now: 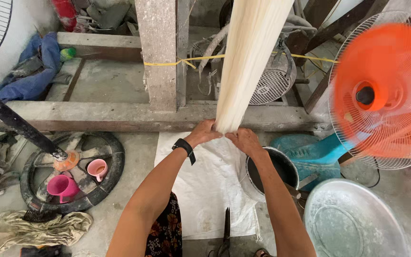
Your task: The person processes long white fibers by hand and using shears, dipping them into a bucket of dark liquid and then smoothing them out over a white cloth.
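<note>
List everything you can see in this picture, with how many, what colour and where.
Noodle strands: one hanging bundle, cream, centre, lower end gripped by both hands.
White sack sheet: one, on the floor under the hands.
Scissors: one, dark, on the sheet's near edge.
Bucket: one, dark inside, right of the sheet.
Metal basin: one, grey, bottom right.
Fan: one, orange blades, right.
Cups: two, pink, in the fan base at left.
Blue cloth: one, upper left.
Wristband: one, black, left wrist.
Left hand: grips the strands.
Right hand: grips the strands.
</note>
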